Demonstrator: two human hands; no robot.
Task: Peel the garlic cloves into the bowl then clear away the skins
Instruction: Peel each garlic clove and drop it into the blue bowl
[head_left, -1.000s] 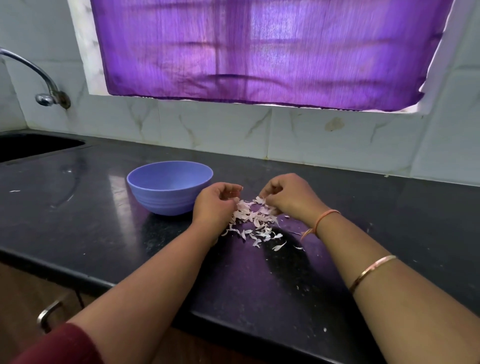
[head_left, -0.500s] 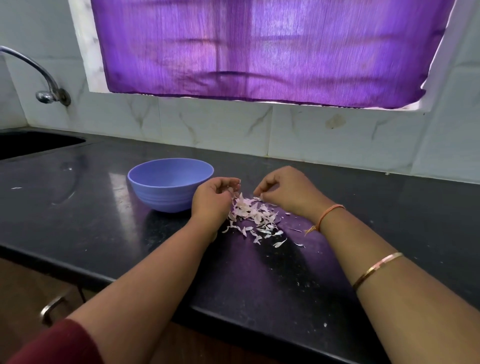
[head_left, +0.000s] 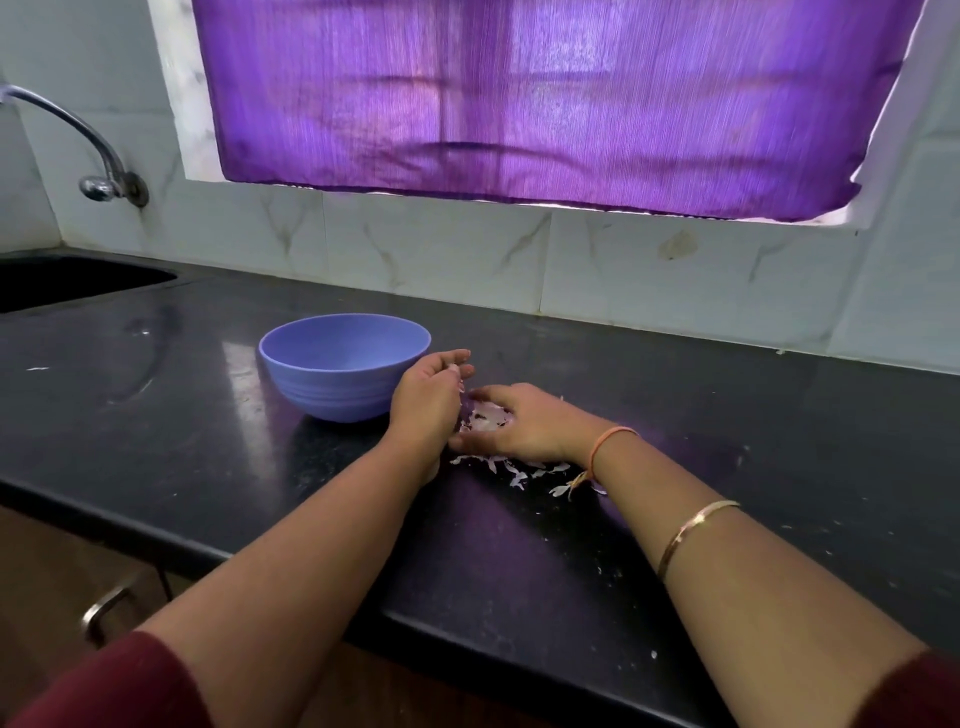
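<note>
My right hand (head_left: 524, 428) has dropped, fingers curled over the skins (head_left: 488, 417), left hand (head_left: 426, 408) curled, can't tell if gripping, beside the bowl (head_left: 337, 387); counter (head_left: 753, 415) open rightward.

A black, glossy counter (head_left: 675, 467) runs the width of the view, its surface smeared and catching a purple sheen. At its far left end a dark sink (head_left: 78, 283) is set into it, and a curved metal tap (head_left: 96, 188) comes out of the wall above. White marble-look tiles (head_left: 441, 249) line the wall behind, one with a brownish stain (head_left: 678, 244). A purple curtain (head_left: 545, 104) covers the window, light showing through. Below the counter's front edge is a wooden cabinet (head_left: 47, 587) with a metal handle (head_left: 111, 605).
</note>
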